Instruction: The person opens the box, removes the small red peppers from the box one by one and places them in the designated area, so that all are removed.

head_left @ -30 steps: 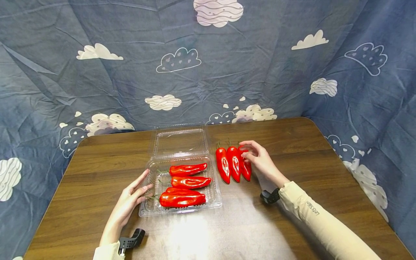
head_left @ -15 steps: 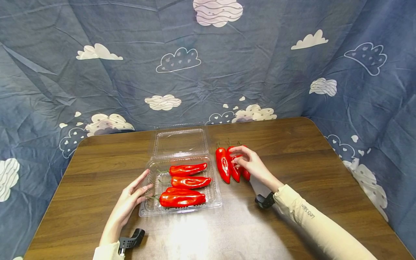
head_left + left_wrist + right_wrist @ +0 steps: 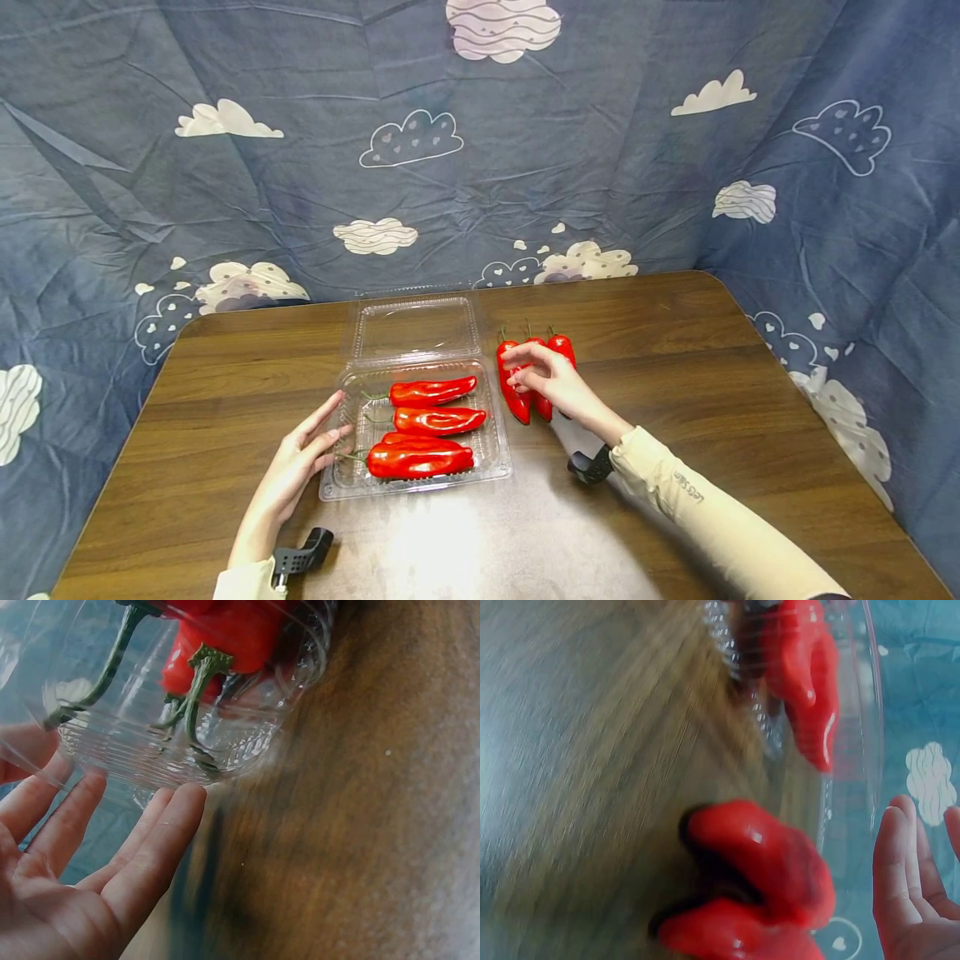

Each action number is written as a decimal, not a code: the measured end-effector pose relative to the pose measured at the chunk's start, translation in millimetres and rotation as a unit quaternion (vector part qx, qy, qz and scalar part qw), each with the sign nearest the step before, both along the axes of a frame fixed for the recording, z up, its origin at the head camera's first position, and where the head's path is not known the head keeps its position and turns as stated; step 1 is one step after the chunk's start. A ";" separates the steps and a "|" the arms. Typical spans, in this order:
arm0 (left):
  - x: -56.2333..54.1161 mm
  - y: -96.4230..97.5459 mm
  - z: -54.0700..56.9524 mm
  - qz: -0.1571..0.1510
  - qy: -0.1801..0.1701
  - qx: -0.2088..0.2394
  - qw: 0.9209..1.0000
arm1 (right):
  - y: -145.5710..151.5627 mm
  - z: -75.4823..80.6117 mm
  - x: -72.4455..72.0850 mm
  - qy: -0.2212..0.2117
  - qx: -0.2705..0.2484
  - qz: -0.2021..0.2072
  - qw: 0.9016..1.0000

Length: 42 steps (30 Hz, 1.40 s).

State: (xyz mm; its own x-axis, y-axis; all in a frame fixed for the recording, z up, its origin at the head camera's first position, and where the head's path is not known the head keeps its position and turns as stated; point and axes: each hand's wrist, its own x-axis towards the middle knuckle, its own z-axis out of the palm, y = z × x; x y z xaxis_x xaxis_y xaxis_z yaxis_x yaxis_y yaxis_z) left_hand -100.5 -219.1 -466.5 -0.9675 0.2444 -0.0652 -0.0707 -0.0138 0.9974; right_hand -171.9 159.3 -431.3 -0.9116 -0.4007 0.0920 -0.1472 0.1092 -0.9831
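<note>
My left hand is at the left side of a clear plastic clamshell box. In the left wrist view, its extended fingertips touch the box's ribbed wall. Several glossy red peppers lie in the base, including a middle pepper, their green stems towards this hand. Above a row of 3 red peppers on the table hovers my right hand, nothing in its grasp. It overlaps the left pepper and hides part of the middle one; the right pepper shows behind it.
The box's transparent lid lies folded back towards the table's far edge. A brown wood-grain table carries everything. Blue cloth with clouds hangs close behind it and on both sides.
My right hand has moved left across the row, from the right pepper to the left one, uncovering the right pepper's top. My left hand and the box have stayed in place.
</note>
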 end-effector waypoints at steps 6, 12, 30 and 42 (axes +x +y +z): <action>0.1 0.5 0.2 0.000 -0.005 -0.006 1.000 | -10.8 1.4 3.0 -0.006 0.014 0.030 0.999; 0.3 1.0 0.2 0.000 -0.007 -0.006 1.000 | -17.9 4.3 4.9 -0.007 0.016 0.058 0.998; 1.3 1.0 1.1 -0.002 -0.005 -0.014 1.000 | -41.1 16.0 14.0 0.021 0.042 0.172 0.984; 1.0 0.6 1.3 -0.002 -0.004 -0.011 1.000 | -58.2 17.3 19.6 0.045 0.084 0.205 0.974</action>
State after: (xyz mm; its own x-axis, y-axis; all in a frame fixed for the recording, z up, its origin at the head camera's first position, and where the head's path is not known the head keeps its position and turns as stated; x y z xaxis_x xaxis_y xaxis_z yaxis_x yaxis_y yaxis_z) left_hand -99.5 -218.4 -465.2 -0.9658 0.2468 -0.0789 -0.0793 0.0084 0.9968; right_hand -152.3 101.0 -414.0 -0.6622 -0.7464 0.0661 -0.2979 0.1812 -0.9373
